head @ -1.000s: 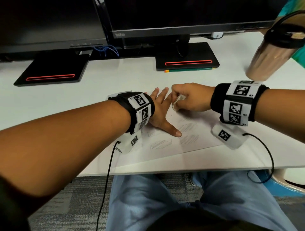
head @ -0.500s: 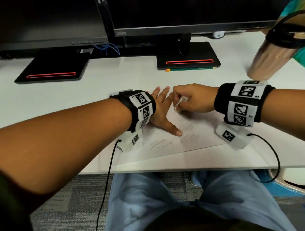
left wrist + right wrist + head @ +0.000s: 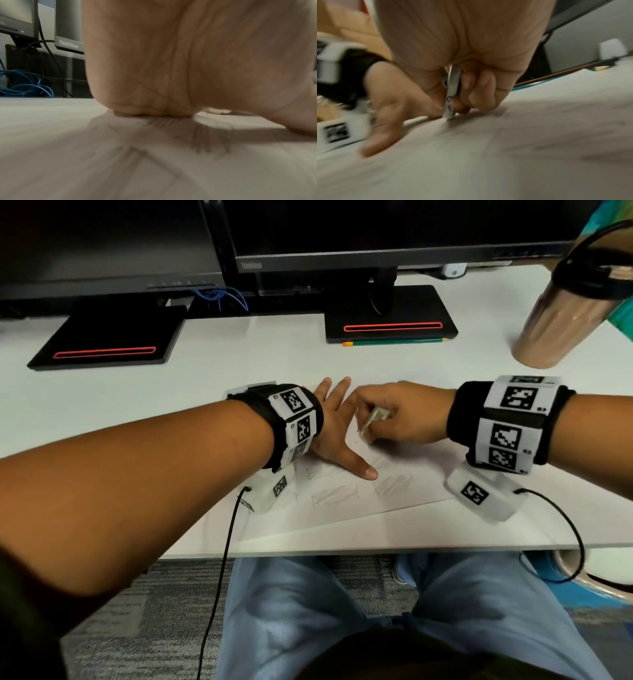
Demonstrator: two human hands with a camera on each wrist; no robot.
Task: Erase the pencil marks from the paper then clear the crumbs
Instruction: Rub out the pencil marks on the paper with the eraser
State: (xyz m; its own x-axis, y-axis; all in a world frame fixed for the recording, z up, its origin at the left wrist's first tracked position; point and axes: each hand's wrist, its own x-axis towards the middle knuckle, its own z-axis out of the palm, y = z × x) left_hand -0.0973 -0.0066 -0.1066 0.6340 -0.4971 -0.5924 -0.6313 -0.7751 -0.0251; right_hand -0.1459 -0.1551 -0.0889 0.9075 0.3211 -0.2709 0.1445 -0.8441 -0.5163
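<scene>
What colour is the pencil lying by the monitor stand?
Green, with a red-orange end. The thin wooden pencil shows best in the head view.

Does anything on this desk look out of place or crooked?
Only the paper lies askew, its near edge slanting against the desk edge. The green pencil sits neatly along the monitor base; nothing spilled.

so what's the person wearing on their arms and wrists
Both forearms are bare, with no sleeves. Each wrist carries a black band ringed with white blocks printed with black square tag markers. Under each wrist hangs a white camera box bearing another tag, and a thin black cable trails from each box off the desk edge.
</scene>
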